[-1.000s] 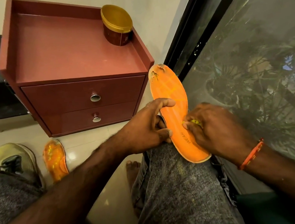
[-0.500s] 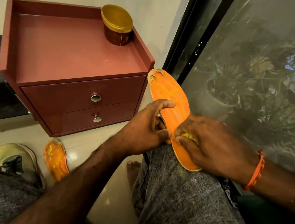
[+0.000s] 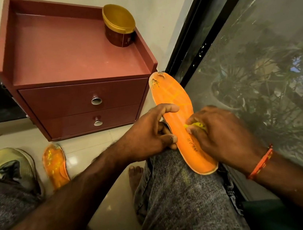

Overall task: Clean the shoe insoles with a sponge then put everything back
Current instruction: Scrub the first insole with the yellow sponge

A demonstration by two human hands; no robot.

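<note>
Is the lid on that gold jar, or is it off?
On. The gold lid sits across the top of the jar on the red cabinet, hiding the inside.

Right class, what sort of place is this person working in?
Probably a room in a home: a small red drawer cabinet against the wall, a tiled floor with a shoe, and a screened window onto plants.
</note>
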